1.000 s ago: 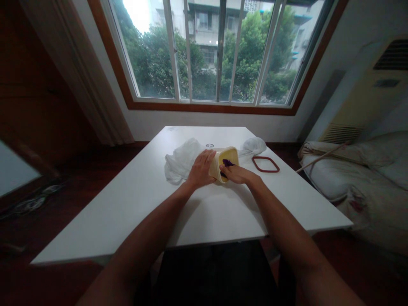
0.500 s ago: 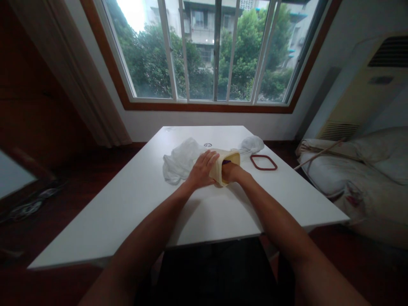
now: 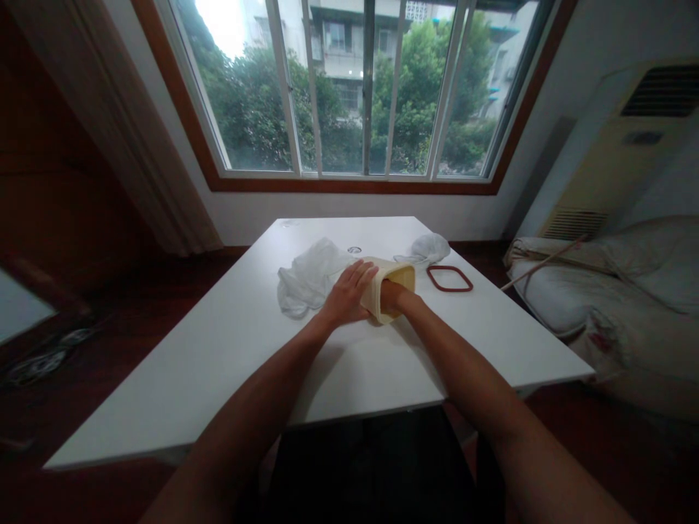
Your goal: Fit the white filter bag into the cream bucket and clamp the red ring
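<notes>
Tub (image 3: 405, 276), pale yellow, tilted, mouth to the right: gripped around its side by the fingers of the left hand (image 3: 349, 292); right hand (image 3: 391, 296) inside, fingers hidden, open or closed cannot be told. Left of the left fingers, one crumpled bag (image 3: 306, 280); right of the right fingers, one red frame (image 3: 465, 289) and a second bag (image 3: 432, 249), all on the desk (image 3: 218, 364).

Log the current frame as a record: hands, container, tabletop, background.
left hand: gripping the outside of the container
right hand: inside its mouth, fingers hidden
container: pale yellow, tipped, mouth facing right
contents: cannot tell
table: white; crumpled white bag on the left, smaller bag and red-brown ring on the right
background: window beyond the table
</notes>
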The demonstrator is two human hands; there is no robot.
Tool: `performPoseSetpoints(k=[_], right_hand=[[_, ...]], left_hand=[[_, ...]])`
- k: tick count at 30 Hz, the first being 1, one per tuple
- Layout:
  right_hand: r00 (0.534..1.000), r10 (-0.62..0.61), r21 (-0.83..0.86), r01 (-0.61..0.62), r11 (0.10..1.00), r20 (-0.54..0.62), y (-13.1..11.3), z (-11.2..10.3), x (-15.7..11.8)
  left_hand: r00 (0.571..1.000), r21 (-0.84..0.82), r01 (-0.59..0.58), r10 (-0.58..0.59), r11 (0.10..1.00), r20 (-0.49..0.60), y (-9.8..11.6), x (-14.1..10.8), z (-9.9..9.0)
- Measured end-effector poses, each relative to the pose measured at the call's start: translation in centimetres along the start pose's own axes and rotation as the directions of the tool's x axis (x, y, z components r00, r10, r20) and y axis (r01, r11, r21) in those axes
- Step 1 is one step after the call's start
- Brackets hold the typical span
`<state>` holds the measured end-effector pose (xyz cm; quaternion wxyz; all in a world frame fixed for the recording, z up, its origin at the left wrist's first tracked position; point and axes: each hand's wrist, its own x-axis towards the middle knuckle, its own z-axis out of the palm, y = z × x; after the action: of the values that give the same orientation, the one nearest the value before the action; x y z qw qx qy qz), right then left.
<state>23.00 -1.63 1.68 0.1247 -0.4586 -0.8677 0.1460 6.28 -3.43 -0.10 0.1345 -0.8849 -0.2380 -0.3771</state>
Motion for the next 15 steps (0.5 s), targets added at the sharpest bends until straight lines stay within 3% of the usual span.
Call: performPoseSetpoints(k=[4,8,12,15], right_hand=[[0.987,0.122,-0.162,-0.104,0.981,0.109,-1.0,-1.1,-1.3],[0.97,0.156,-0.31,-0.093,0.946,0.187,-2.3,-3.4,-3.7],[0.98,0.129,-0.239,-0.091,0.967,0.149,-2.7,-5.0,-5.5],[0.988,0.044,-0.14,-0.023,0.99,0.149,-2.4,-5.5,-6.0]], left_hand=[[0.999,0.0,0.047,-0.047,0.999,-0.019,-0.3,0.0,0.0],[0.995,-0.006,0.088,-0.088,0.996,-0.05,-0.6,0.0,-0.1],[0.989,-0.014,0.126,-0.127,0.992,-0.074,-1.0,-0.2,-0.1],[0.981,-0.006,0.162,-0.162,0.987,-0.106,-1.3,-0.4,0.0]])
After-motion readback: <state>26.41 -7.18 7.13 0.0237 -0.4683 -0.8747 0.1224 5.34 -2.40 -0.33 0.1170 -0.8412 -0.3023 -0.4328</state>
